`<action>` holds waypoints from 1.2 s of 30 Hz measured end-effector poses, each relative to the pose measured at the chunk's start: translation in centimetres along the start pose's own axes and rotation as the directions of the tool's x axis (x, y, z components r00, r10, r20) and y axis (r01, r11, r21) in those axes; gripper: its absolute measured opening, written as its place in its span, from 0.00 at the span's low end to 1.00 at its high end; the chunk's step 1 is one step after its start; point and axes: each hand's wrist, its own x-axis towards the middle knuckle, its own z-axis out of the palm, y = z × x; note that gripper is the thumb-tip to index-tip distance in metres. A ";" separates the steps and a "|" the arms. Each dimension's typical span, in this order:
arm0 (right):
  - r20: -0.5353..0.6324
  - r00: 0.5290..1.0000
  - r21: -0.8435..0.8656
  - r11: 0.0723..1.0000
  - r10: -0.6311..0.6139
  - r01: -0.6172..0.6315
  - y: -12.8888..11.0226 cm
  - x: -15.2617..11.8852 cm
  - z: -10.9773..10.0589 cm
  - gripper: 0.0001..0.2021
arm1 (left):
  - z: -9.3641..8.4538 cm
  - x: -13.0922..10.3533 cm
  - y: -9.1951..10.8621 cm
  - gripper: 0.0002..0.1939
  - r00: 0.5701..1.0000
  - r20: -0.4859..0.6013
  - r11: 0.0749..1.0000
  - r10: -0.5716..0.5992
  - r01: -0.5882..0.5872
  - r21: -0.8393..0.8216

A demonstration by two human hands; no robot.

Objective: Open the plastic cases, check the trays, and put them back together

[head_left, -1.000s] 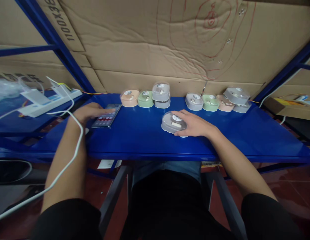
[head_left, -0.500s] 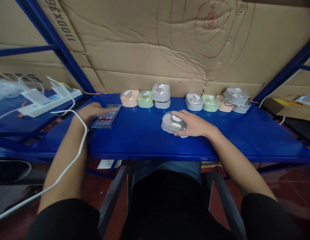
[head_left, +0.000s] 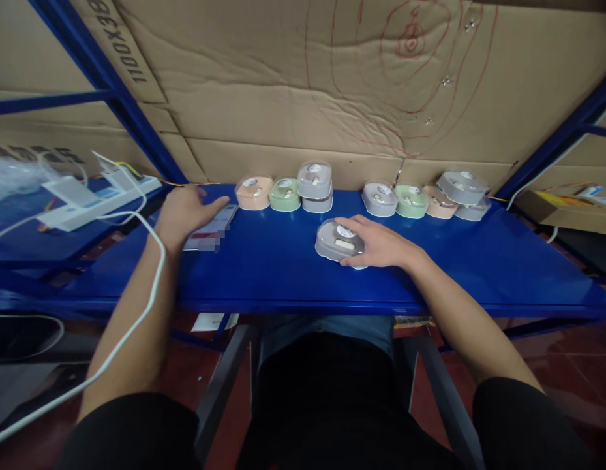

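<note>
On the blue tabletop [head_left: 273, 274], my right hand [head_left: 381, 241] grips the right side of a grey oval box [head_left: 329, 245] with a clear lid. That lid carries a round white label and a small white bar. At the left, my left hand [head_left: 185, 212] hovers at a smartphone [head_left: 217, 225], its thumb stretched over the upper part of the screen and its fingers reaching past the far left side. Whether the thumb touches the glass, I cannot tell. Part of the phone is hidden behind the hand and a blurred patch.
Along the cardboard wall [head_left: 263, 117] stand similar boxes: peach [head_left: 254, 196], green [head_left: 284, 198] and stacked grey ones [head_left: 316, 189], with another group [head_left: 413, 202] farther right. A power strip [head_left: 77, 209] lies left. Its white cable [head_left: 153, 287] crosses my left forearm.
My left hand has lifted and shifted up, with its fingers drawn off the screen. The phone's display looks different, now paler at the top. My right hand and the grey box have stayed put.
</note>
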 end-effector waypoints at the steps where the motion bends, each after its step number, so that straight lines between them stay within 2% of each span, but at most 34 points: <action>1: -0.003 1.000 0.006 1.000 -0.007 0.007 0.0 0.0 0.0 0.54 | 0.1 -0.9 1.9 0.28 0.997 -0.069 0.999 0.038 -0.036 0.028; 2: -0.009 1.000 0.013 1.000 -0.021 0.021 0.1 0.0 0.1 0.54 | 0.4 -1.8 3.9 0.30 0.990 -0.090 0.994 0.105 -0.104 0.012; 4: -0.025 0.997 0.032 0.997 -0.070 0.071 0.3 0.1 0.2 0.54 | 1.5 -3.8 8.0 0.29 0.961 -0.059 0.954 0.272 -0.277 -0.117; 6: -0.049 0.989 0.052 0.989 -0.138 0.140 0.6 0.2 0.4 0.54 | 3.1 -5.4 11.4 0.29 0.894 0.000 0.854 0.448 -0.428 -0.295; 7: -0.061 0.983 0.061 0.983 -0.170 0.174 0.8 0.3 0.5 0.54 | 4.0 -6.1 12.7 0.33 0.850 0.046 0.796 0.525 -0.471 -0.380; 9: -0.077 0.971 0.078 0.970 -0.226 0.231 1.0 0.4 0.7 0.54 | 5.9 -7.0 14.6 0.47 0.744 0.155 0.701 0.650 -0.509 -0.499; 10: -0.081 0.965 0.087 0.963 -0.248 0.255 1.0 0.5 0.7 0.53 | 6.7 -7.3 15.2 0.54 0.711 0.186 0.680 0.678 -0.511 -0.526; 11: -0.083 0.960 0.096 0.957 -0.267 0.274 1.0 0.6 0.8 0.52 | 7.5 -7.4 15.6 0.60 0.696 0.196 0.668 0.691 -0.512 -0.539; 13: -0.087 0.953 0.115 0.947 -0.292 0.300 0.8 0.7 0.9 0.50 | 8.8 -7.6 15.8 0.65 0.684 0.189 0.649 0.704 -0.513 -0.562; 17: -0.105 0.955 0.135 0.947 -0.279 0.292 1.0 0.6 0.4 0.52 | 10.0 -7.7 15.2 0.65 0.690 0.120 0.597 0.713 -0.509 -0.619; 20: -0.138 0.974 0.104 0.976 -0.178 0.193 2.1 0.1 -0.7 0.54 | 9.8 -7.7 14.5 0.67 0.709 0.098 0.597 0.699 -0.501 -0.627; 23: -0.182 0.983 0.012 1.000 0.009 -0.007 4.1 -0.4 -1.9 0.54 | 8.9 -7.6 13.7 0.65 0.730 0.120 0.651 0.672 -0.507 -0.564; 26: -0.099 0.983 -0.087 0.983 0.156 -0.164 5.9 -0.7 -2.5 0.54 | 8.1 -7.3 13.1 0.63 0.725 0.209 0.709 0.656 -0.499 -0.498; 28: -0.043 0.979 -0.136 0.970 0.198 -0.202 6.5 -0.6 -2.3 0.54 | 7.9 -7.1 12.9 0.65 0.719 0.273 0.741 0.639 -0.481 -0.469; 31: -0.030 0.974 -0.194 0.955 0.225 -0.226 6.5 -0.3 -1.5 0.57 | 7.9 -7.1 13.0 0.67 0.717 0.310 0.759 0.625 -0.464 -0.457; 34: -0.014 0.967 -0.229 0.941 0.254 -0.251 6.3 -0.1 -1.1 0.59 | 8.1 -7.3 13.2 0.66 0.719 0.274 0.739 0.639 -0.475 -0.478; 36: -0.037 0.973 -0.225 0.947 0.227 -0.229 6.0 -0.2 -1.2 0.57 | 8.2 -7.6 13.4 0.64 0.715 0.232 0.711 0.660 -0.493 -0.501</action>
